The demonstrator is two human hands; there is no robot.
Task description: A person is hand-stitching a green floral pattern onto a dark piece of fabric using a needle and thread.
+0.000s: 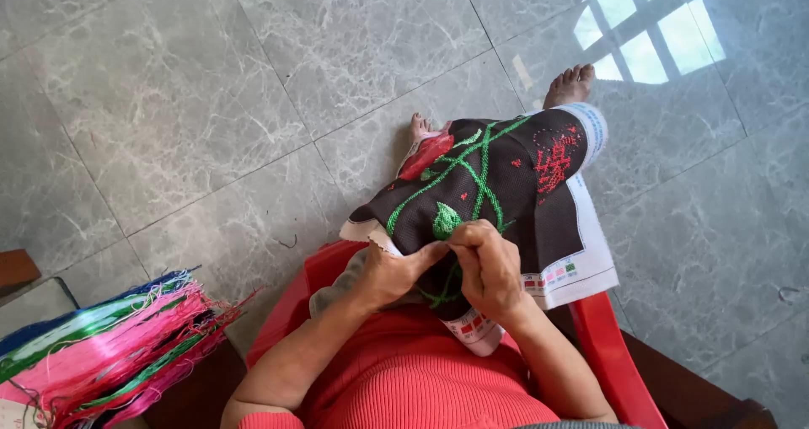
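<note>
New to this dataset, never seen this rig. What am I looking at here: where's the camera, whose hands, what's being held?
There is no machine here: one camera sits on a person's head and looks down at their lap. The person sits in a red chair on a grey tiled floor, bare feet showing beyond the knees. Across the lap lies a dark cloth stitched with green stems and red shapes, white at its edges. The left hand grips the cloth's near edge. The right hand pinches at the cloth beside a green stitched leaf; whether it holds a needle is too small to tell. At lower left lies a bundle of threads, pink, green and blue.
</note>
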